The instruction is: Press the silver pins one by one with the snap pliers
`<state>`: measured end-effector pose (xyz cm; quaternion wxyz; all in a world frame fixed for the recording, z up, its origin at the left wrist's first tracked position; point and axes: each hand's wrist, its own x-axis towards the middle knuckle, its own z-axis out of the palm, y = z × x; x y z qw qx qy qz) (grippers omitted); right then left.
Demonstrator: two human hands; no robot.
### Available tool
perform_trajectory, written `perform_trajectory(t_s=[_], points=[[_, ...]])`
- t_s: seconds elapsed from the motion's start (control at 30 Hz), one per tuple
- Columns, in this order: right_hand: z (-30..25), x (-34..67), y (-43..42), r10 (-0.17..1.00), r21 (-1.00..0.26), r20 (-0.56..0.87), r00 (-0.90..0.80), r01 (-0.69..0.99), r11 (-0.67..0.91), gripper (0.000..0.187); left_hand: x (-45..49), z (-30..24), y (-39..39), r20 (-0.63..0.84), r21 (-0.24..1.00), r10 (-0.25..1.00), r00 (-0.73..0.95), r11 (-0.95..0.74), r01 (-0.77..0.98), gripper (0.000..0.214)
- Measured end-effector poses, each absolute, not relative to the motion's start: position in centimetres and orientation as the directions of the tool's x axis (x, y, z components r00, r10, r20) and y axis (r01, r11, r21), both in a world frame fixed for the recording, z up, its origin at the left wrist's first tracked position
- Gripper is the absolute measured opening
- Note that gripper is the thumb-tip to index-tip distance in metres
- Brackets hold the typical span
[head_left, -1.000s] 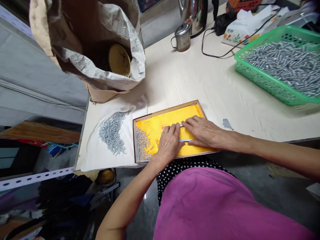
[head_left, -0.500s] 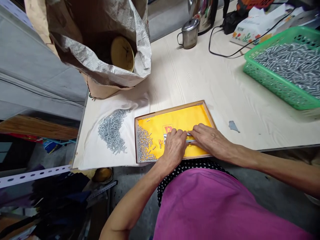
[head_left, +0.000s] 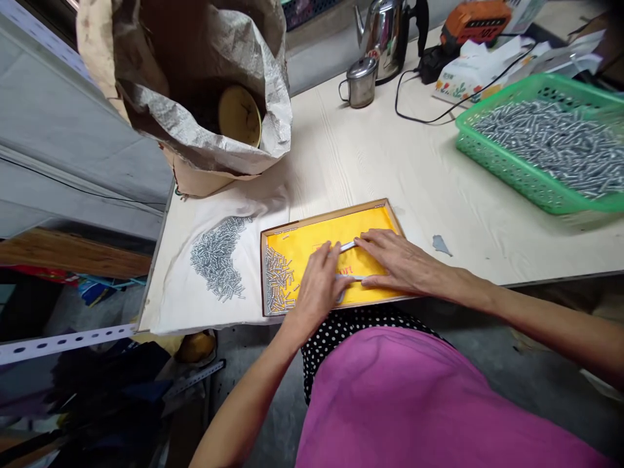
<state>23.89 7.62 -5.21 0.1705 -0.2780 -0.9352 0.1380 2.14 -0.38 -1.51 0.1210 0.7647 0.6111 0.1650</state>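
A shallow tray (head_left: 325, 213) with a brown rim and a yellow lining lies at the table's front edge. Small silver metal pins (head_left: 277, 279) are gathered at its left end. Over the tray's middle, my left hand (head_left: 316, 279) grips the left ends of two thin, pale strips (head_left: 348, 246), which run roughly parallel with a gap between them. At their right ends, my right hand (head_left: 397, 260) holds them, thumb on the near strip and fingers on the far one. Red print on the lining shows through the gap. My palms hide whatever lies beneath.
Left of the tray, a pile of silver pins (head_left: 219, 257) rests on a white cloth (head_left: 170, 292). Behind stands a large open paper sack (head_left: 205, 172) containing a yellowish round container (head_left: 240, 117). A green basket (head_left: 507, 175) of metal pins, a lidded metal cup (head_left: 361, 84) and a kettle (head_left: 387, 39) stand farther back.
My left hand has moved left across the tray, toward the pins, and the hands are farther apart. More of the strips shows between them. The whole view has shifted slightly.
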Motion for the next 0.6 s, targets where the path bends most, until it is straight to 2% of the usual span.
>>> perform_trajectory(t_s=[0.1,0.17,0.33,0.4,0.47,0.53,0.6], points=[[-4.5,24.4,7.6,0.598,-0.415,0.27,-0.754,0.469,0.779,0.049,-0.9,-0.4,-1.8,0.158,0.436,0.987,-0.011,-0.059,0.898,0.025],[-4.0,24.4,7.2,0.606,-0.444,0.252,-0.754,0.467,0.765,0.035,-2.2,0.0,-2.9,0.128,0.408,0.987,-0.1,0.039,0.912,0.022],[-4.1,23.3,5.6,0.535,-0.423,0.153,-0.831,0.435,0.795,0.022,-2.4,-0.9,-4.5,0.025,0.286,0.994,-0.105,0.093,0.954,0.02],[-4.7,22.6,5.4,0.523,-0.401,0.148,-0.839,0.433,0.808,0.017,-2.0,-1.5,-4.5,0.017,0.227,0.996,-0.091,0.085,0.97,0.017],[-5.1,22.0,5.5,0.521,-0.392,0.168,-0.837,0.428,0.814,0.02,-1.8,-1.9,-4.3,0.016,0.2,0.996,-0.086,0.082,0.976,0.013],[-5.3,21.4,5.8,0.519,-0.379,0.217,-0.827,0.419,0.825,0.024,-2.0,-2.1,-4.1,0.014,0.236,0.995,-0.103,0.097,0.967,0.013],[-5.2,21.0,6.3,0.514,-0.333,0.281,-0.81,0.42,0.844,0.026,-2.3,-2.1,-3.9,0.011,0.334,0.987,-0.158,0.145,0.931,0.014]])
